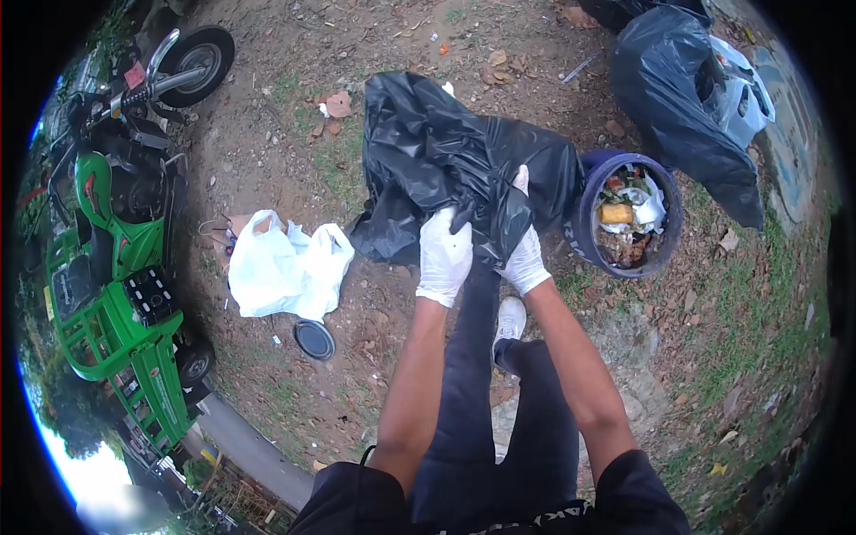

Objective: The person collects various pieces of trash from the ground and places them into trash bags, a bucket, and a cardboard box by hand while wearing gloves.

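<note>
A black garbage bag (428, 134) spreads out crumpled in front of me, above the dirt ground. My left hand (445, 260), in a white glove, is closed on the bag's near edge, its fingertips hidden in the dark folds. My right hand (528, 263), gloved too, grips the bag a little to the right; plastic covers most of its fingers, and a white fingertip shows farther up. Just right of the bag stands a purple bucket (671, 234) with food scraps and mixed waste inside. A white plastic bag (290, 272) lies on the ground to the left.
A dark round lid (314, 339) rests near the white bag. Filled black garbage bags (664, 80) sit at the upper right, with a light plastic bag (744, 98) against them. A green cargo tricycle (125, 259) stands along the left. Dry leaves and grass patches dot the ground.
</note>
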`<state>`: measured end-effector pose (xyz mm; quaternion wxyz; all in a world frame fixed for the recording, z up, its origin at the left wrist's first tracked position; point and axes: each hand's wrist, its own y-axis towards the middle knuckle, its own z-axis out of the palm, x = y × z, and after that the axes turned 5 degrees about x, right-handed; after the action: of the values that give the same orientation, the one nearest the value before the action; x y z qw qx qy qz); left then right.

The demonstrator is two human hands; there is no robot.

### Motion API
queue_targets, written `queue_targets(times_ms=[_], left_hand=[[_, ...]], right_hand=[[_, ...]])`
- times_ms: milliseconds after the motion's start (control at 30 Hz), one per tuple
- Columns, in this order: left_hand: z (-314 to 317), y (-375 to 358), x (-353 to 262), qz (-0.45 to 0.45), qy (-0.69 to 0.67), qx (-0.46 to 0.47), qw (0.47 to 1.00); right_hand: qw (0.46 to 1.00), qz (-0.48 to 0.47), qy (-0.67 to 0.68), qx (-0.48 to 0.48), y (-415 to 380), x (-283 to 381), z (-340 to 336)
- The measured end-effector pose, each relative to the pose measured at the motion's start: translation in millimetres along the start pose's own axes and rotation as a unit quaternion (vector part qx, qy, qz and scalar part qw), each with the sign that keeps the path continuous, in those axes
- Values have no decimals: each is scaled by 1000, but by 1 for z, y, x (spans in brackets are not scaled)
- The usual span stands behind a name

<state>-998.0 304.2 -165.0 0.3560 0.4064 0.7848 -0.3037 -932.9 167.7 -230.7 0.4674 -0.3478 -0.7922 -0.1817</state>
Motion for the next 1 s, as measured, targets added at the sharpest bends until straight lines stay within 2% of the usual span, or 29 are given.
queue_targets(times_ms=[33, 67, 133, 200, 267, 400, 533, 567, 600, 633, 667, 700, 733, 767, 800, 833, 867, 900, 967, 1000], left_hand=[[8, 24, -7, 81, 27, -5, 996], [12, 49, -17, 99, 0, 0, 995], [14, 88, -17, 93, -2, 9, 996], [16, 137, -32, 108, 3, 32, 994], [22, 180, -38, 111, -7, 69, 991], [51, 257, -67, 175, 22, 114, 978], [70, 326, -113, 178, 74, 167, 967], [76, 349, -116, 195, 85, 196, 957], [83, 375, -116, 201, 63, 182, 960], [90, 386, -110, 192, 39, 194, 961], [92, 402, -109, 187, 93, 229, 951], [94, 411, -105, 207, 168, 213, 940], [96, 421, -100, 202, 109, 212, 950], [97, 427, -93, 196, 50, 215, 956], [94, 434, -81, 151, 3, 257, 955], [94, 439, -64, 143, 13, 234, 962], [92, 441, -43, 92, 0, 232, 968], [89, 446, -18, 43, -13, 224, 973], [86, 453, 72, 21, 58, 221, 973], [81, 450, 121, -10, 102, 216, 971]], right_hand=[[997, -5, 70, -24, 24, -5, 3], [989, -14, 139, -47, 47, -10, 6], [989, 52, 130, 54, 54, -76, 35], [970, 75, 229, 35, 89, -98, 35], [892, 105, 434, -63, 125, -106, 25], [934, 122, 324, -92, 170, -158, -7], [845, 147, 472, -204, 218, -173, -45], [850, 121, 467, -212, 248, -185, -62], [854, 95, 463, -219, 275, -202, -78], [887, 116, 392, -215, 279, -212, -87], [934, 143, 258, -203, 277, -220, -97], [960, 150, 128, -196, 284, -230, -104], [967, 160, 17, -198, 293, -242, -110], [962, 163, -28, -216, 300, -260, -113], [955, 168, -74, -234, 307, -279, -116], [940, 191, -193, -208, 311, -271, -130], [920, 246, -274, -132, 312, -288, -131], [931, 270, -66, -238, 310, -298, -125], [897, 369, 35, -241, 302, -309, -121], [894, 378, 37, -240, 291, -313, -114]])
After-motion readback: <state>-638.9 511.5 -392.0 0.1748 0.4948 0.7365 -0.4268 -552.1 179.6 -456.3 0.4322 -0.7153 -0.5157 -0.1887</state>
